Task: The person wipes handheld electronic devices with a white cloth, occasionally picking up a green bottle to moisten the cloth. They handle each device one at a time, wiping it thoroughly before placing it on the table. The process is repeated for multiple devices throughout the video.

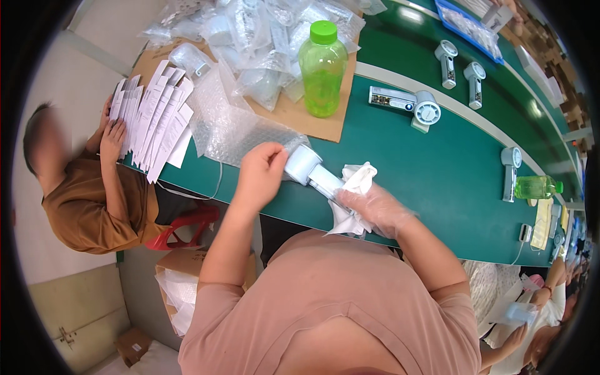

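A pale blue handheld fan (305, 165) is in front of me, its round head at the left and its handle slanting down to the right. My right hand (379, 208), in a clear plastic glove, is closed around the handle together with a crumpled white cloth (359, 180). My left hand (260, 174) is closed beside the fan's head, at the end of a bubble-wrap bag (232, 130). Its fingers appear pinched at the bag's edge, but what lies between them is hidden. The bag stretches away to the upper left.
A green bottle (323, 70) stands on a cardboard sheet (337, 127) beside heaped bagged fans (250, 44). Another fan (406, 100) lies beyond my hands, with several on the conveyor (406, 47). At left, a person (100, 200) handles white folded papers (159, 115). More people work at right.
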`<state>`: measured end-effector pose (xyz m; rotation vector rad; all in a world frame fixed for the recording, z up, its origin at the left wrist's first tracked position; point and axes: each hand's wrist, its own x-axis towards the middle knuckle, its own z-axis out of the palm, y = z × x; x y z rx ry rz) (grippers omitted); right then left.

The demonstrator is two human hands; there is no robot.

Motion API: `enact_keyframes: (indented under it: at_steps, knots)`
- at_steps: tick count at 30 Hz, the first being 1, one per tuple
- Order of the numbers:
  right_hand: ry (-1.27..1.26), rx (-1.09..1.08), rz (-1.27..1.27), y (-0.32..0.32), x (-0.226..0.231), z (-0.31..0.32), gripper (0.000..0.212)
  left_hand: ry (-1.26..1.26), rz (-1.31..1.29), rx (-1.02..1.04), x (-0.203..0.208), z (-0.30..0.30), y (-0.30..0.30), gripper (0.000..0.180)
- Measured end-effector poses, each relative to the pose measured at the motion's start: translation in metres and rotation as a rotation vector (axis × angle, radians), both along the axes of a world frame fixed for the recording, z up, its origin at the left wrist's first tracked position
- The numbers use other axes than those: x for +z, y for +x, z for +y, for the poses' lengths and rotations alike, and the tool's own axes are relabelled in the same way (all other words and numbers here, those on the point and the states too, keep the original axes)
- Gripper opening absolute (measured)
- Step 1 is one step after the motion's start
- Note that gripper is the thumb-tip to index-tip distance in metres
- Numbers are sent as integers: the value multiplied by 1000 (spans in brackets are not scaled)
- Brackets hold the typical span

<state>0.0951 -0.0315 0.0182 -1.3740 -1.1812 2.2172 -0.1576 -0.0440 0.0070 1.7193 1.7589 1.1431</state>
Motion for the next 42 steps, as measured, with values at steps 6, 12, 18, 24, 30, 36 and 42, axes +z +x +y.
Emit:
enact_keyframes:
  at_steps: [6, 12, 18, 24, 30, 36, 42]
  knots:
    - [-11, 9, -40, -11, 1, -6, 64, 104, 437, -15, 33, -3, 33, 7]
    - [168, 297, -292, -22, 33, 3, 59, -68, 499, -27, 26, 18, 9, 10]
    - [192, 81, -97, -13, 1, -6, 71, -160, 474, -36, 33, -6, -11, 8]
    - [87, 88, -68, -24, 10, -1, 72, -165, 455, 6, 24, -21, -15, 9]
    - [221, 146, -147, -23, 10, 0, 70, -198, 224, -34, 37, -6, -19, 12]
    - [111, 175, -130, -34, 17, 8, 48, 172, 625, -141, 36, -12, 28, 11]
    - [275, 22, 86, -35, -14, -1, 31, 413, 425, -63, 31, -44, 30, 14]
